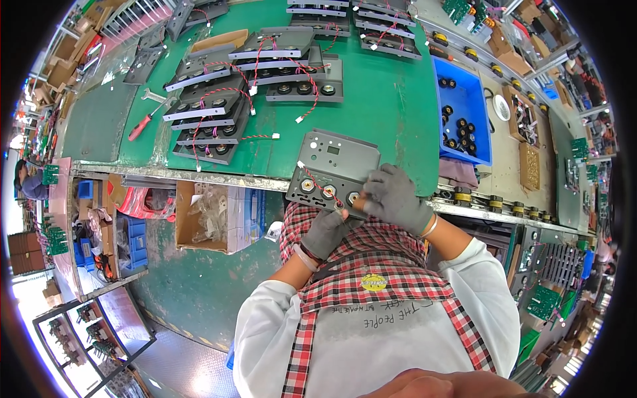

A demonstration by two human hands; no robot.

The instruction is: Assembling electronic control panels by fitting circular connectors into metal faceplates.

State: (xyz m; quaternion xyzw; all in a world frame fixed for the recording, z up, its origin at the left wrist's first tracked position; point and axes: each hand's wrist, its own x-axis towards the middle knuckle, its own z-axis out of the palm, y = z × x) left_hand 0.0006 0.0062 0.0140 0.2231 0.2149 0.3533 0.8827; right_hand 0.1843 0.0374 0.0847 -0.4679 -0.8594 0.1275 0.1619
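A grey metal panel (344,162) rests partly on the near edge of the green table and leans toward my lap. Three round threaded fittings with nuts (329,192) sit along its lower part, and a twisted red wire with a white plug (317,178) runs across it. My left hand (325,233), in a grey glove with bare fingertips, is closed at the panel's lower edge, close to the wire's end. On the panel's right side my right hand (400,200) is curled, its fingertips by the rightmost fitting. The palm sides of both hands are hidden.
Stacks of similar grey panels with red wires (282,56) stand across the green table (378,99). A blue bin (462,113) with black round parts is at the right. A red-handled screwdriver (140,127) and a wrench (154,97) lie left. Below stands a cardboard box (229,219).
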